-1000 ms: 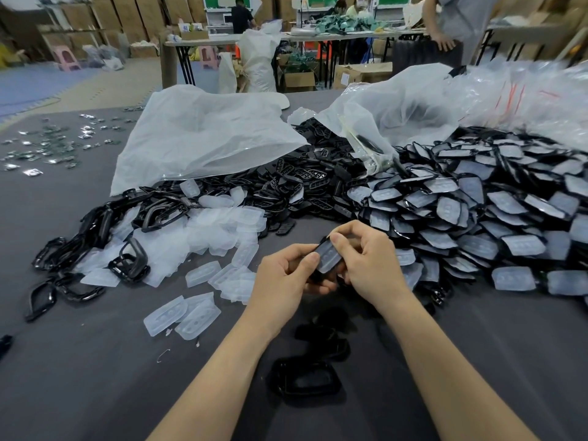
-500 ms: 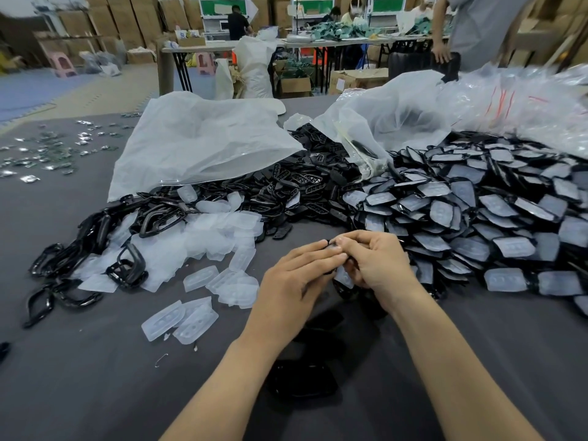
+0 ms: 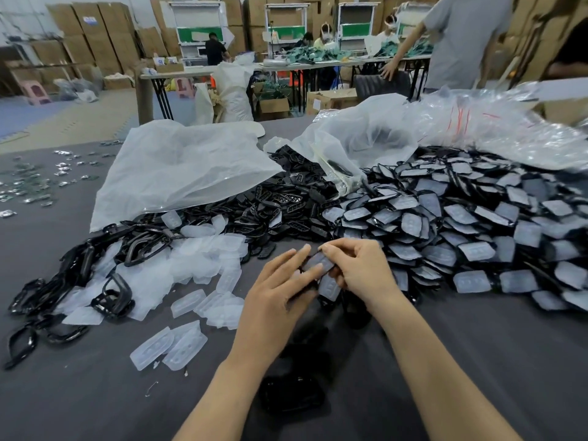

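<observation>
A small black plastic piece with a translucent pad point(image 3: 318, 261) on its face sits between my two hands, just above the grey table point(image 3: 477, 361). My right hand point(image 3: 361, 268) pinches its right end with curled fingers and thumb. My left hand point(image 3: 280, 292) lays straight fingers across its left part; the left thumb is hidden. A second translucent pad point(image 3: 329, 286) shows just below my right hand.
Right of my hands lies a heap of padded black pieces point(image 3: 477, 237); bare black pieces point(image 3: 286, 202) behind; loose translucent pads point(image 3: 197, 262) and black rings point(image 3: 63, 281) left. White bag point(image 3: 178, 167), clear bag point(image 3: 366, 138), dark parts point(image 3: 291, 396) near me, a person point(image 3: 458, 43) beyond.
My left hand went from gripping the piece with curled fingers to laying straight fingers across it. Both hands shifted slightly forward, and the piece's pad face shows again.
</observation>
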Demonstrator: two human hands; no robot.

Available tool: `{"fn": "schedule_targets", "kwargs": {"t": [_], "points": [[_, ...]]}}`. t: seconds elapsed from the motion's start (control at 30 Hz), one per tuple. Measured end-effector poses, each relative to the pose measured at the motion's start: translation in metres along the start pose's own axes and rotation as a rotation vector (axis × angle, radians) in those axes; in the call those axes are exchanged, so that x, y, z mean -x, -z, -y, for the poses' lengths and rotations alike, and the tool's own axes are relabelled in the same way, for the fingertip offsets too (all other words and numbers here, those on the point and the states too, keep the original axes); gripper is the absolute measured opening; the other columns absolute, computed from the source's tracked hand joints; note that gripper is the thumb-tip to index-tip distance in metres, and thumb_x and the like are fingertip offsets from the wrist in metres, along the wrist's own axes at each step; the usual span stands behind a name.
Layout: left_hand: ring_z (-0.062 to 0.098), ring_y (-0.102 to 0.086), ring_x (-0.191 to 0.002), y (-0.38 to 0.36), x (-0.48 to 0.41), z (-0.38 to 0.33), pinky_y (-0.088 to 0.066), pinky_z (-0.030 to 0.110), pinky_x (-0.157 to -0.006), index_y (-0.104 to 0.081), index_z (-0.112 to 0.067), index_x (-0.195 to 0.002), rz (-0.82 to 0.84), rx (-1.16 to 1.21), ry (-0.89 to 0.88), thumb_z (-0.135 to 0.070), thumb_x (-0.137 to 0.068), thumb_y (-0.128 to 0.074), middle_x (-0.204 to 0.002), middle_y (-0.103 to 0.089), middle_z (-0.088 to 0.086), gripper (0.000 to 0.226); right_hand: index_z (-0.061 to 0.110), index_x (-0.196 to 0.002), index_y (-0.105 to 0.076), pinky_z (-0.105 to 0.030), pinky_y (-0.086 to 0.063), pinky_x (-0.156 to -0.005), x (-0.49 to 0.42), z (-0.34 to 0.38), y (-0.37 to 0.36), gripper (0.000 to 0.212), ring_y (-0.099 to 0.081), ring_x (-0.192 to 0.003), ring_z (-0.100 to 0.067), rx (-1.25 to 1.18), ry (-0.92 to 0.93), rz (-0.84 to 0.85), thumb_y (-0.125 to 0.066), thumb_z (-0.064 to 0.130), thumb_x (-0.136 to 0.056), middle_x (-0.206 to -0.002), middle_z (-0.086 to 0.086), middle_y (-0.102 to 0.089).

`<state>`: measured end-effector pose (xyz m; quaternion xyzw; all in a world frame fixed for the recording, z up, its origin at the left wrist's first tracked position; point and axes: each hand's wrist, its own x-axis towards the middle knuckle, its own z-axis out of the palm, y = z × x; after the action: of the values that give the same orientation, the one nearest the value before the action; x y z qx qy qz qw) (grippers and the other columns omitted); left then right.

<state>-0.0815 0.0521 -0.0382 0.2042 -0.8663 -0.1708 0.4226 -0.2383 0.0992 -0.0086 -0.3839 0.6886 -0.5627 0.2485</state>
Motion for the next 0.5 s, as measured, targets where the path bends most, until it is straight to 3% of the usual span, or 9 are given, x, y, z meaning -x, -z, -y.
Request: {"fn": "schedule_targets", "kwargs": {"t": [0.07,0.13,0.2,0.27,0.37,0.43,0.5], "points": [[0.011,-0.028,-0.142,0.001,0.002,0.003,-0.024,0.023,-0.115,-0.054,-0.033,-0.132,0.047,0.003,0.062,-0.023,-0.08,-0.076,-0.154,-0.033,-0.011,0.057,0.013,-0.083,-0.072,-0.02,-0.043,-0.043,-0.011,0.004,0.017,0.01,-0.056,-0.043,-0.01,0.005,-0.023,-0.122,-0.066,0.019,-0.089,-0.057,0.003,-0.065],[0.012,-0.016,-0.147,0.0,0.002,0.007,-0.019,0.034,-0.117,-0.048,-0.037,-0.136,0.08,-0.018,0.148,-0.028,-0.082,-0.074,-0.157,-0.023,-0.013,0.06,0.013,-0.086,-0.07,-0.028,-0.052,-0.054,-0.03,0.01,0.041,0.01,-0.066,-0.058,-0.015,0.111,-0.003,-0.276,-0.068,0.024,-0.087,-0.071,-0.001,-0.07],[0.016,-0.015,-0.147,0.0,0.001,0.01,-0.018,0.038,-0.117,-0.053,-0.031,-0.134,0.061,-0.027,0.232,-0.021,-0.085,-0.072,-0.155,-0.026,-0.01,0.054,0.014,-0.084,-0.064,-0.036,-0.054,-0.068,-0.053,0.021,0.067,0.013,-0.067,-0.072,-0.023,0.234,0.008,-0.429,-0.068,0.026,-0.086,-0.075,-0.003,-0.069],[0.02,-0.02,-0.146,0.002,0.001,0.01,-0.021,0.039,-0.117,-0.059,-0.025,-0.129,0.051,-0.033,0.295,-0.013,-0.088,-0.068,-0.151,-0.036,-0.005,0.044,0.012,-0.082,-0.059,-0.033,-0.046,-0.067,-0.077,0.03,0.09,0.015,-0.063,-0.077,-0.024,0.358,-0.013,-0.549,-0.066,0.025,-0.086,-0.067,0.003,-0.063],[0.024,-0.028,-0.143,0.006,0.002,0.011,-0.02,0.045,-0.116,-0.063,-0.023,-0.125,0.034,-0.173,0.433,-0.013,-0.091,-0.063,-0.143,-0.049,-0.003,0.036,0.005,-0.087,-0.066,-0.031,-0.046,-0.069,-0.108,0.033,0.118,0.019,-0.063,-0.086,-0.03,0.604,-0.138,-0.568,-0.063,0.023,-0.085,-0.084,-0.011,-0.07],[0.022,-0.028,-0.142,0.012,0.004,0.013,-0.016,0.046,-0.115,-0.057,-0.027,-0.131,0.043,-0.33,0.569,-0.021,-0.094,-0.057,-0.143,-0.049,-0.005,0.038,0.007,-0.102,-0.068,-0.036,-0.051,-0.079,-0.118,0.028,0.126,0.028,-0.062,-0.1,-0.035,0.762,-0.238,-0.511,-0.064,0.028,-0.086,-0.106,-0.017,-0.068],[0.022,-0.034,-0.136,0.016,0.004,0.017,-0.025,0.042,-0.109,-0.05,-0.028,-0.138,0.078,-0.395,0.645,-0.021,-0.096,-0.052,-0.142,-0.049,-0.004,0.043,0.009,-0.111,-0.066,-0.042,-0.051,-0.09,-0.121,0.022,0.128,0.036,-0.058,-0.108,-0.038,0.853,-0.286,-0.462,-0.067,0.035,-0.086,-0.117,-0.018,-0.063]]}}
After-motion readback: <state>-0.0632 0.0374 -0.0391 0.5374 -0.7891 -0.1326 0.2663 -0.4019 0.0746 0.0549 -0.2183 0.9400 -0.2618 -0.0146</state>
